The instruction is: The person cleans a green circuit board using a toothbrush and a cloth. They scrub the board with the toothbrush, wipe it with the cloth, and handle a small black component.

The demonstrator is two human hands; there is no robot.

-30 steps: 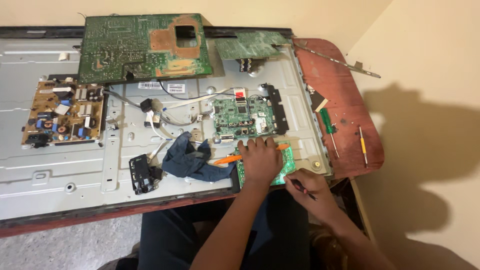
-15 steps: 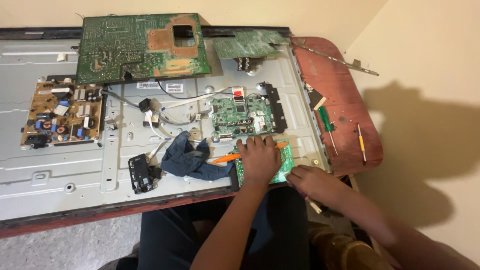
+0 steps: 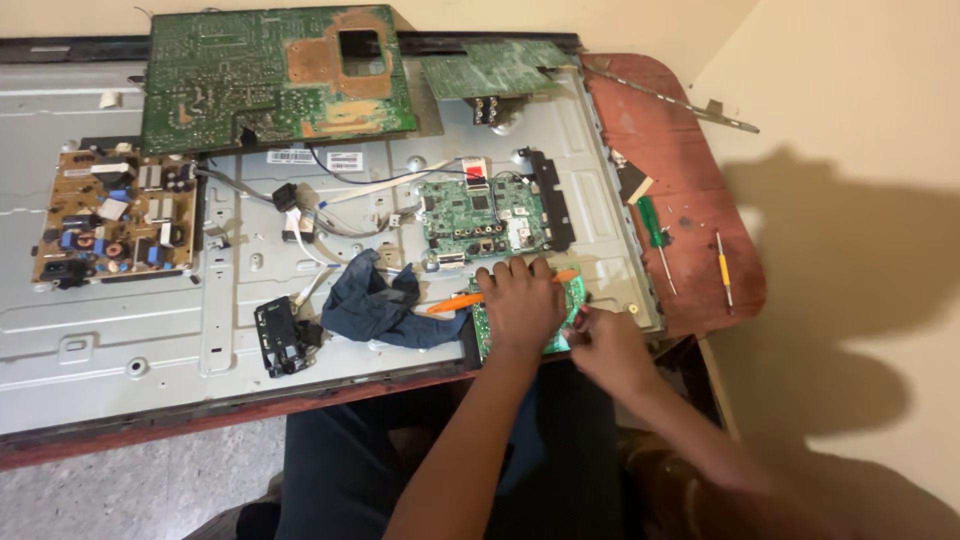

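The left hand (image 3: 522, 303) is pressing flat, fingers spread, on a small green circuit board (image 3: 560, 312) at the near right edge of the grey metal panel (image 3: 120, 330), while the right hand (image 3: 607, 345), its grip hidden, is touching the board's right edge, probably light, stiff, fragile, best held by its edges.

A blue cloth (image 3: 375, 305) lies on the metal panel (image 3: 100, 340), beside a brown power board (image 3: 115, 215).

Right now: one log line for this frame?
left hand: pressing small green circuit board | right hand: at board's right edge | orange-handled tool: beside
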